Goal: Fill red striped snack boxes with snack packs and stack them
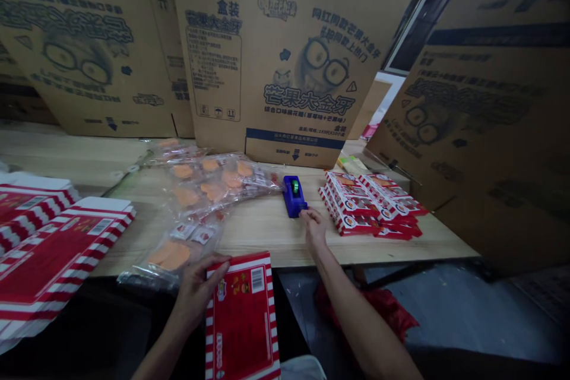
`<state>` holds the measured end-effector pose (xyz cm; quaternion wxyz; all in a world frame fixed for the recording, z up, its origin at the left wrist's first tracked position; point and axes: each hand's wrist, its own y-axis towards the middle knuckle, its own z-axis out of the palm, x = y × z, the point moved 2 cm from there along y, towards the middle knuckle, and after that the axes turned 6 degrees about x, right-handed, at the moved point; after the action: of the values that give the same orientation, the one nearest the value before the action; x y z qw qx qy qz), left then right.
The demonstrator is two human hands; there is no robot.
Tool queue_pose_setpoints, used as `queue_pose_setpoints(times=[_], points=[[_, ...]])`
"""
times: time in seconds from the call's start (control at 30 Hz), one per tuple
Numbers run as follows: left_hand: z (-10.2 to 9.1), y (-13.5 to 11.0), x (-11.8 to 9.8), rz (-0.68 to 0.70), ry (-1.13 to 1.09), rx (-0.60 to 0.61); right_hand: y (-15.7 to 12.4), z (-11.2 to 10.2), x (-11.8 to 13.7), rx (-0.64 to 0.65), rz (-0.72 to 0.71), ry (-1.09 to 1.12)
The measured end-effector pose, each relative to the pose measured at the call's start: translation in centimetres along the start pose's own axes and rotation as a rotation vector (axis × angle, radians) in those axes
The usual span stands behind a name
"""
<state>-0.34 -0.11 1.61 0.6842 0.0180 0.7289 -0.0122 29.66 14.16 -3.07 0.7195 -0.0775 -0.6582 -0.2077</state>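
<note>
My left hand (198, 288) grips a flat red box (243, 320) by its upper left edge, thumb on top. The box has red-and-white striped borders and a barcode, and it hangs in front of the table edge. My right hand (314, 228) reaches to the front end of a blue tape dispenser (293, 197) holding a green roll. Its thumb and forefinger are pinched together at the cutter end; whatever is between them is too small to see. Just left of the dispenser lie clear plastic bags (214, 181) with orange pieces inside.
Stacks of flat red-and-white boxes (66, 249) lie at the left. Filled striped boxes (369, 202) are piled right of the dispenser. Large printed cartons (285, 59) stand along the back, and another carton (490, 119) rises at the right. A red bag (383, 312) is below the table.
</note>
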Motion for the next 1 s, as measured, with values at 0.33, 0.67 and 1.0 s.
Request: queue_pose_setpoints(times=[0.33,0.67,1.0], points=[[-0.6,5.8,-5.2,0.088,0.291,0.258,-1.5,-0.5,0.8,0.179,0.107,-0.122],[2.3,6.9,-3.8,0.021,0.412,0.614,-8.6,5.2,8.0,1.254,-0.113,-0.414],[1.7,3.8,-6.9,0.155,0.341,0.688,-9.6,5.4,6.7,1.328,0.358,-0.326]])
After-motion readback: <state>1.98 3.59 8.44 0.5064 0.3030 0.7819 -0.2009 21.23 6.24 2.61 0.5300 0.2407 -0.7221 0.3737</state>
